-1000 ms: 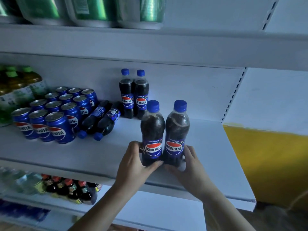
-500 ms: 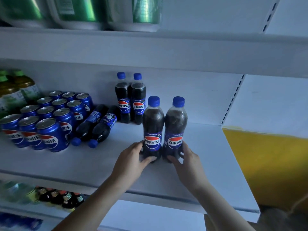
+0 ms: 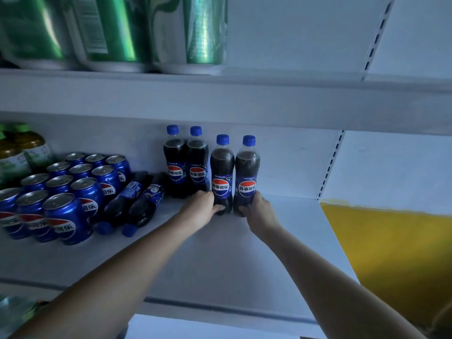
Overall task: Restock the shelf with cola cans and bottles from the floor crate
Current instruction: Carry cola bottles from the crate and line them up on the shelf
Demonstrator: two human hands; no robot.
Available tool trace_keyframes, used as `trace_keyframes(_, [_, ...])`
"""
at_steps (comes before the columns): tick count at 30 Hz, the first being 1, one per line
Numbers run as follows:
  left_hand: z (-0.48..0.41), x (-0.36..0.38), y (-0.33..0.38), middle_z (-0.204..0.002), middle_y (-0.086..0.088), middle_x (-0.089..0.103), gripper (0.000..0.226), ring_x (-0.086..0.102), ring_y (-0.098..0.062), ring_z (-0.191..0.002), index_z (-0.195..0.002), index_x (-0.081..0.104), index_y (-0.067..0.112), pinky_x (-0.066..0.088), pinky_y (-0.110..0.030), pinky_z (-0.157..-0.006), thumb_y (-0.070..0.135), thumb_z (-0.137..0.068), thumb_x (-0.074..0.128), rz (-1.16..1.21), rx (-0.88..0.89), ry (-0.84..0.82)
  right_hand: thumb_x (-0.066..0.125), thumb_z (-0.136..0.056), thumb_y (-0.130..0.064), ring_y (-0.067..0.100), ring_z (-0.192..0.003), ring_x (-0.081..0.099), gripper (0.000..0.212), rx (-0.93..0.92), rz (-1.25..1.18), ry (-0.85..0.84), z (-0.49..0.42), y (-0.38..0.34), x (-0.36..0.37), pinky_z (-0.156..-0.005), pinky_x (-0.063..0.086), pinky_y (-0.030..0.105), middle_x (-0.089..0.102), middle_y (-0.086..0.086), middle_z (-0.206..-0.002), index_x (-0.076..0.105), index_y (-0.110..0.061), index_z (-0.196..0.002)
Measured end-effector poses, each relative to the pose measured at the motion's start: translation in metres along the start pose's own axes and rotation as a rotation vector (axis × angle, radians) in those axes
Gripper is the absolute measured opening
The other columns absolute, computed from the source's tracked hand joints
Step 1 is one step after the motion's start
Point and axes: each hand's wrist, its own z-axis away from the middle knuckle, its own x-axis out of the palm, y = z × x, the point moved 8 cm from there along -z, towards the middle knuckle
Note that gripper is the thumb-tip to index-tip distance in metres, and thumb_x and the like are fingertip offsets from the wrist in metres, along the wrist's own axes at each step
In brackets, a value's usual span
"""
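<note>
Shelf (image 3: pixel 220 265): white, front lip nearest; both forearms reach across it.
Left hand (image 3: pixel 199 211): fingers wrapped round the base of the left cola bottle (image 3: pixel 221 177).
Right hand (image 3: pixel 260 212): fingers wrapped round the base of the right cola bottle (image 3: pixel 247 178).
Held bottles: upright, blue caps, side by side, deep on the shelf.
Back pair (image 3: pixel 175 167): two upright cola bottles just left of the held ones, by the back wall.
Lying bottles (image 3: pixel 146 204): two, caps toward the front, beside the cola cans (image 3: pixel 71 192).
Green cans (image 3: pixel 117 33): on the shelf above.
</note>
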Motion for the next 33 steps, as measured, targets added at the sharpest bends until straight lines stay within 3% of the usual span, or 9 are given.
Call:
trace_keyframes(5, [-0.024, -0.002, 0.003, -0.106, -0.021, 0.071, 0.051, 0.069, -0.037, -0.097, -0.108, 0.065, -0.005, 0.045, -0.031, -0.073, 0.045, -0.095, 0.065, -0.09, -0.024, -0.058, 0.061, -0.1, -0.029, 0.036, -0.117, 0.054, 0.038, 0.0, 0.167, -0.022, -0.027, -0.001, 0.004, -0.094, 0.042, 0.039, 0.058, 0.018, -0.122, 0.05, -0.001, -0.123])
trace_keyframes(8, [-0.035, -0.002, 0.002, -0.111, -0.021, 0.069, 0.051, 0.067, -0.038, -0.102, -0.112, 0.065, -0.005, 0.042, -0.031, -0.075, 0.043, -0.098, 0.062, -0.108, -0.045, -0.083, 0.059, -0.101, -0.033, 0.033, -0.12, 0.051, 0.04, -0.011, 0.223, -0.017, -0.037, -0.003, 0.005, -0.099, 0.042, 0.039, 0.055, 0.016, -0.123, 0.049, -0.002, -0.124])
trace_keyframes(16, [-0.045, 0.002, -0.001, -0.114, -0.023, 0.067, 0.042, 0.065, -0.039, -0.105, -0.118, 0.063, -0.005, 0.045, -0.033, -0.081, 0.033, -0.101, 0.06, -0.073, -0.059, -0.105, 0.06, -0.101, -0.029, 0.037, -0.113, 0.06, 0.037, 0.019, 0.178, -0.031, -0.045, -0.008, 0.011, -0.086, 0.045, 0.04, 0.054, 0.018, -0.123, 0.045, -0.002, -0.121])
trace_keyframes(22, [-0.045, 0.002, -0.001, -0.115, -0.021, 0.067, 0.038, 0.064, -0.037, -0.105, -0.117, 0.063, -0.005, 0.04, -0.032, -0.08, 0.03, -0.104, 0.056, 0.013, -0.111, -0.07, 0.06, -0.101, -0.026, 0.038, -0.119, 0.058, 0.038, 0.055, 0.151, -0.035, -0.049, -0.01, 0.007, -0.094, 0.045, 0.041, 0.053, 0.02, -0.128, 0.045, -0.001, -0.126])
trace_keyframes(24, [-0.041, 0.004, -0.001, -0.115, -0.017, 0.068, 0.034, 0.064, -0.035, -0.105, -0.114, 0.065, -0.004, 0.037, -0.028, -0.077, 0.026, -0.105, 0.053, 0.031, -0.112, -0.049, 0.061, -0.1, -0.03, 0.036, -0.121, 0.057, 0.039, 0.085, 0.169, -0.041, -0.05, -0.009, 0.006, -0.093, 0.045, 0.041, 0.056, 0.018, -0.127, 0.046, -0.003, -0.124])
trace_keyframes(27, [-0.033, 0.005, -0.001, -0.107, -0.015, 0.071, 0.022, 0.064, -0.033, -0.091, -0.095, 0.065, 0.005, 0.039, -0.03, -0.072, 0.025, -0.102, 0.058, -0.043, -0.105, 0.009, 0.064, -0.095, -0.046, 0.035, -0.121, 0.057, 0.051, 0.138, 0.199, -0.032, -0.043, -0.005, -0.001, -0.084, 0.042, 0.039, 0.055, 0.012, -0.126, 0.043, -0.009, -0.124])
trace_keyframes(29, [-0.022, 0.007, -0.003, -0.102, -0.013, 0.072, 0.027, 0.067, -0.035, -0.092, -0.095, 0.065, 0.01, 0.045, -0.034, -0.07, 0.035, -0.101, 0.057, -0.065, -0.107, 0.055, 0.058, -0.094, -0.058, 0.034, -0.122, 0.057, 0.062, 0.142, 0.241, -0.016, -0.027, -0.002, -0.011, -0.082, 0.04, 0.039, 0.051, 0.009, -0.131, 0.039, -0.012, -0.13])
trace_keyframes(31, [-0.007, 0.007, -0.007, -0.097, -0.004, 0.073, 0.029, 0.068, -0.031, -0.092, -0.094, 0.066, 0.018, 0.048, -0.034, -0.07, 0.045, -0.097, 0.057, 0.059, -0.151, 0.097, 0.049, -0.098, -0.059, 0.032, -0.124, 0.056, 0.064, 0.148, 0.208, -0.009, -0.005, 0.005, -0.019, -0.09, 0.045, 0.041, 0.049, 0.008, -0.139, 0.038, -0.012, -0.14])
trace_keyframes(33, [0.013, 0.009, -0.008, -0.087, 0.004, 0.073, 0.024, 0.068, -0.024, -0.085, -0.088, 0.065, 0.022, 0.05, -0.033, -0.069, 0.044, -0.096, 0.057, 0.32, -0.187, 0.102, 0.05, -0.101, -0.051, 0.025, -0.116, 0.061, 0.053, 0.144, 0.08, 0.005, 0.018, 0.009, -0.025, -0.09, 0.049, 0.037, 0.056, 0.005, -0.135, 0.048, -0.016, -0.14])
